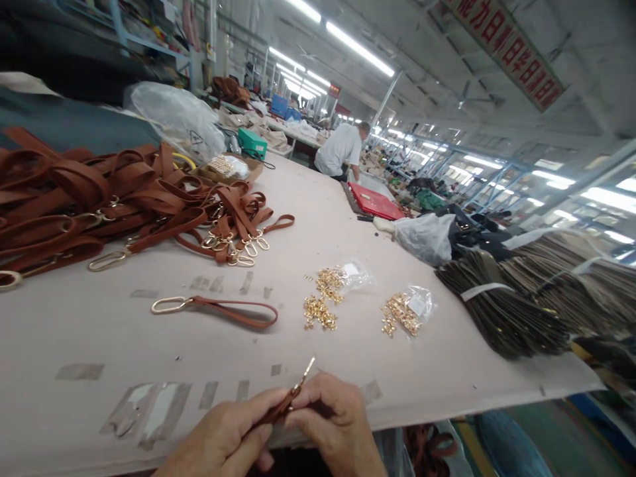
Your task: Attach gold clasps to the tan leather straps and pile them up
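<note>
Near the table's front edge, my left hand (233, 430) grips a brown leather strap (278, 407) with a gold metal ring (307, 372) at its tip, seen edge-on. My right hand (332, 417) pinches the same strap just below the ring; its fingertips hide what else may be there. Beyond my hands lies a similar brown leather wrist strap (238, 313) with an oval gold ring (170, 305). Small gold metal fasteners (320, 311) sit in loose piles beside an opened clear bag (358, 273). A second clear bag (407, 311) spills more of them to the right.
A heap of brown leather straps (99, 192) covers the table's left side. Bundled dark strips (497, 298) lie at the right edge. Farther back are a red case (375, 201), a green box (252, 143) and a person in a white shirt (340, 151).
</note>
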A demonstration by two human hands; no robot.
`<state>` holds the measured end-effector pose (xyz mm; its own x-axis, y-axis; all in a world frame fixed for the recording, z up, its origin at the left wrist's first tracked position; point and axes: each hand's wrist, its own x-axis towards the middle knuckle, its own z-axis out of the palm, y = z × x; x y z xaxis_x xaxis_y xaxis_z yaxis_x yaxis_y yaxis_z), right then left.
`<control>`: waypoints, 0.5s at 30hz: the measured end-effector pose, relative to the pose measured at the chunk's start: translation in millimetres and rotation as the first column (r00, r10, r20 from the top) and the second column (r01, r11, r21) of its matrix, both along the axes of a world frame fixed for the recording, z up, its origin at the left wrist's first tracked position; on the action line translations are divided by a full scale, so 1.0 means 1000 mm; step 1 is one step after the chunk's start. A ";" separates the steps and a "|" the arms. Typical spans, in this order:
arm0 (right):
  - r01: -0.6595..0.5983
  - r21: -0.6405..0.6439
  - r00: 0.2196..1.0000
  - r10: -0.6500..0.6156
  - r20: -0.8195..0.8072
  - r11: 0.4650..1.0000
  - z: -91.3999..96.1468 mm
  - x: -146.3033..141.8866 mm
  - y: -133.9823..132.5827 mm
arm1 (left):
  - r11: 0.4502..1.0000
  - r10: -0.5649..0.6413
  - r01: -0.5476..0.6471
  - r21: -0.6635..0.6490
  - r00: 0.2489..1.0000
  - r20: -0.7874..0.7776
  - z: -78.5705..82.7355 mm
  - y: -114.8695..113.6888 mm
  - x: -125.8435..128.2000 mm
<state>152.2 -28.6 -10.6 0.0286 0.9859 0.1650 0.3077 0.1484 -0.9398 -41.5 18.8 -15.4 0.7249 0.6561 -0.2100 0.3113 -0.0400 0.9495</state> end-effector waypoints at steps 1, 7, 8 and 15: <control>0.002 -0.014 1.000 -0.002 0.014 1.000 0.001 0.000 0.000 | 0.999 0.011 -0.011 -0.031 1.000 0.007 0.006 -0.001 0.002; -0.040 -0.054 0.997 0.044 0.070 0.998 0.000 0.000 0.001 | 0.998 0.016 -0.013 -0.064 0.999 0.042 0.014 -0.002 0.005; -0.043 -0.049 0.996 0.047 0.078 0.998 -0.001 0.000 0.002 | 0.999 0.017 -0.015 -0.048 0.999 0.032 0.014 -0.001 0.004; -0.017 -0.088 0.999 0.021 0.040 0.996 -0.003 -0.001 0.003 | 0.999 0.006 -0.006 0.035 1.000 0.016 0.017 0.001 0.002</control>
